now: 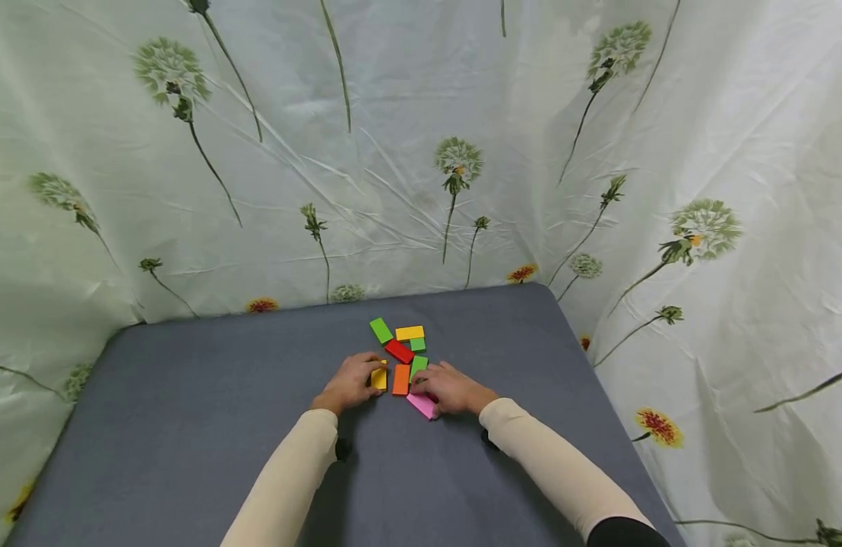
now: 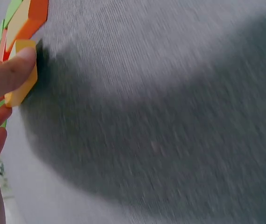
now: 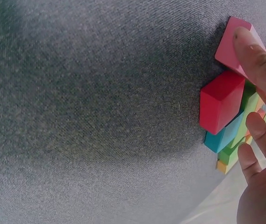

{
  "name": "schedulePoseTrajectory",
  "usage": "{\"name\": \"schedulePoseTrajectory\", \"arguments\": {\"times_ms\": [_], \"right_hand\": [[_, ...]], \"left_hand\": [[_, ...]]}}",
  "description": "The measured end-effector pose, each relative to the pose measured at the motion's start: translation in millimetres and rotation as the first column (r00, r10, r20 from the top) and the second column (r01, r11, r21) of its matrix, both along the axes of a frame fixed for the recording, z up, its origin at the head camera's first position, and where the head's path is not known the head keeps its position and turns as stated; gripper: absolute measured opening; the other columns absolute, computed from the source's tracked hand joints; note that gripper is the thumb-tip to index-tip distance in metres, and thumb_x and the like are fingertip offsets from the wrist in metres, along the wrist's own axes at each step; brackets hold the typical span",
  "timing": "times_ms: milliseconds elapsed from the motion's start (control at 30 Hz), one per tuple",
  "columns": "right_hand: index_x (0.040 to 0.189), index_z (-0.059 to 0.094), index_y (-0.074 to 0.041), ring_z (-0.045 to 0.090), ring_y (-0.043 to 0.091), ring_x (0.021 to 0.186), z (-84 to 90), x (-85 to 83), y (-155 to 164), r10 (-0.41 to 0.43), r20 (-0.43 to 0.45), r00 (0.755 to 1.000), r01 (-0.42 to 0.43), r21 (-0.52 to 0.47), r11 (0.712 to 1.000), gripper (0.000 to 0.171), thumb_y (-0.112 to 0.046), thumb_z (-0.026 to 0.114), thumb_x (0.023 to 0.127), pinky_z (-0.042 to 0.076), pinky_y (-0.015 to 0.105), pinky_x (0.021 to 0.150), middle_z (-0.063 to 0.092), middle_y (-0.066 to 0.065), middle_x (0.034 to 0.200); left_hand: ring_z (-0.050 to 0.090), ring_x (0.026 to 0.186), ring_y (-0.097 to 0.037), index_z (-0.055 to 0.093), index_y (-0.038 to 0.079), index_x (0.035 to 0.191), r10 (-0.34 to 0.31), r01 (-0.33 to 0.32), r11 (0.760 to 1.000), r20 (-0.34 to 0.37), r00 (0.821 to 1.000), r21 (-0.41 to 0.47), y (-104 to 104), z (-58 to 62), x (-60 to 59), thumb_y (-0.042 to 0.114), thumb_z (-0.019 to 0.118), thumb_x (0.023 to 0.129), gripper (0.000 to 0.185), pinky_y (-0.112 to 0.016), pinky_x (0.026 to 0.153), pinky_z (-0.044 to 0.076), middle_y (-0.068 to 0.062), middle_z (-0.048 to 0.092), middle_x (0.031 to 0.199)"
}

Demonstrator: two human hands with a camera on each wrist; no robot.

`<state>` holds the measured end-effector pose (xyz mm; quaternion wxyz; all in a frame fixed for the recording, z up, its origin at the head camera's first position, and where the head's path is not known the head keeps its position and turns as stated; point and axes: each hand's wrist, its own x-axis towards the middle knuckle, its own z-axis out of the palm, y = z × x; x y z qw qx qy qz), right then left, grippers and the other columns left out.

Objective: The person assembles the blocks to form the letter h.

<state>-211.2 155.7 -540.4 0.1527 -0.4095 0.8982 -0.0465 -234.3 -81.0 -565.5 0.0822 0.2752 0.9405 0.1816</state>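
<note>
- The left hand, left of frame centre, curls its fingers round a yellow block lying on the grey counter; the grip looks made, the block not yet lifted.
- Just right of it an orange block lies flat, untouched, in a loose cluster with a green block, a second yellow block and a red block above.
- The right hand pinches a pink block at the cluster's lower right edge.
- No stack or row shows yet, so most sorting seems left.
</note>
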Motion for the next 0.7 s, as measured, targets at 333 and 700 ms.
{"name": "schedulePoseTrajectory", "arguments": {"times_ms": [333, 700], "right_hand": [[0.123, 0.067, -0.018, 0.050, 0.017, 0.112, -4.0, 0.7, -0.6, -0.031, -0.002, 1.000, 0.031, -0.026, 0.999, 0.050, -0.025, 0.083, 0.076, 0.038, 0.036, 0.092, 0.059, -0.002, 0.125], [0.118, 0.069, -0.015, 0.051, 0.019, 0.111, 1.6, -0.6, -5.8, -0.042, 0.035, 0.998, 0.044, -0.037, 0.998, 0.049, -0.021, 0.086, 0.072, 0.038, 0.042, 0.096, 0.061, 0.000, 0.121]], "left_hand": [[0.053, 0.114, -0.033, 0.063, 0.001, 0.121, 0.039, -0.040, 0.998, 0.014, 0.999, 0.057, -50.3, 7.9, 21.3, 0.020, 0.085, 0.073, 0.056, -0.049, 0.099, 0.041, -0.014, 0.059, 0.120], [0.056, 0.109, -0.034, 0.065, 0.000, 0.119, 0.023, -0.018, 0.993, -0.042, 0.999, 0.115, -93.9, 5.9, 60.4, 0.019, 0.087, 0.069, 0.058, -0.053, 0.093, 0.043, -0.012, 0.060, 0.116]]}}
